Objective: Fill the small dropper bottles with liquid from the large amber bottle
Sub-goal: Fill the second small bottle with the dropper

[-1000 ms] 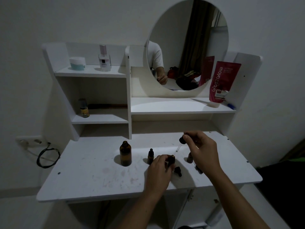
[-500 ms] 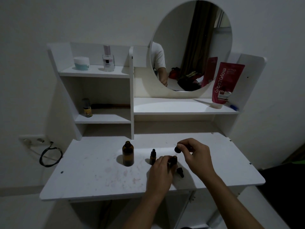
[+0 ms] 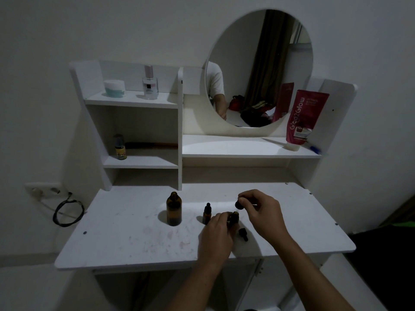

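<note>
Left hand (image 3: 216,232) grips a small open bottle (image 3: 233,218) on the desk (image 3: 125,239). Right hand (image 3: 261,209) pinches a dropper cap (image 3: 238,205) just above it.

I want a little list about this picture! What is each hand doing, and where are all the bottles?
left hand: holds a small open bottle steady on the desk
right hand: pinches a dropper cap just above that bottle
big brown bottle: stands upright, open, left of the hands
capped small bottle: stands between the big bottle and the left hand
loose dropper cap: lies on the desk near the hands
liquid levels: too dark to tell
</note>
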### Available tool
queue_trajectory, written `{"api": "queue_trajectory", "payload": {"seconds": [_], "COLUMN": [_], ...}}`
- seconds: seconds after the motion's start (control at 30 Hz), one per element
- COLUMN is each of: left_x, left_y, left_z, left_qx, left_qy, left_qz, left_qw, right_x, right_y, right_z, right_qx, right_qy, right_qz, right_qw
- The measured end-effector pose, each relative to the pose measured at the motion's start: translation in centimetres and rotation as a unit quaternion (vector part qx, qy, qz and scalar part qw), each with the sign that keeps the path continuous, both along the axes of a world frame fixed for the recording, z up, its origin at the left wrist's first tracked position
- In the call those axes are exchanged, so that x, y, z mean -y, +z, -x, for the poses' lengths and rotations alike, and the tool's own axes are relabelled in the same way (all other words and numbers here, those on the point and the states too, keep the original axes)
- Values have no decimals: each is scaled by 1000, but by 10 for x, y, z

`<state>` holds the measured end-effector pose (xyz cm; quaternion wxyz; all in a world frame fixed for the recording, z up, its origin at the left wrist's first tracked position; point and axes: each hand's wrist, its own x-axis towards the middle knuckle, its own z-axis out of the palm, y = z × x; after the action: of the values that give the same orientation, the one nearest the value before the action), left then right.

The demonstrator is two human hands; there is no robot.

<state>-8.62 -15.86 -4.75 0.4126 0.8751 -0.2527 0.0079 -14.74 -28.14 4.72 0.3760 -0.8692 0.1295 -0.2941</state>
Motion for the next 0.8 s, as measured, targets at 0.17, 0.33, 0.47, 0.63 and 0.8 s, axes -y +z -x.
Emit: {"api": "queue_trajectory", "payload": {"seconds": [0.17, 0.33, 0.47, 0.63, 0.8], "left_x": [-7, -39, -83, -132, -146], "left_y": [7, 5, 11, 19, 11], "left_z": [4, 15, 10, -20, -57], "left_qx": [-42, -64, -65, -17, -33], "left_qy": [-3, 9, 30, 96, 120], "left_qz": [9, 66, 114, 140, 124], "left_qw": [999, 996, 991, 985, 984], "right_x": [-6, -13, -32, -72, -101], "right_y": [15, 38, 52, 57, 64], "right_z": [7, 11, -1, -34, -65], "right_qx": [30, 79, 122, 130, 139], "right_qy": [-2, -2, 23, 78, 101], "right_qz": [6, 26, -1, -74, -91], "right_qw": [1000, 997, 992, 986, 981]}}
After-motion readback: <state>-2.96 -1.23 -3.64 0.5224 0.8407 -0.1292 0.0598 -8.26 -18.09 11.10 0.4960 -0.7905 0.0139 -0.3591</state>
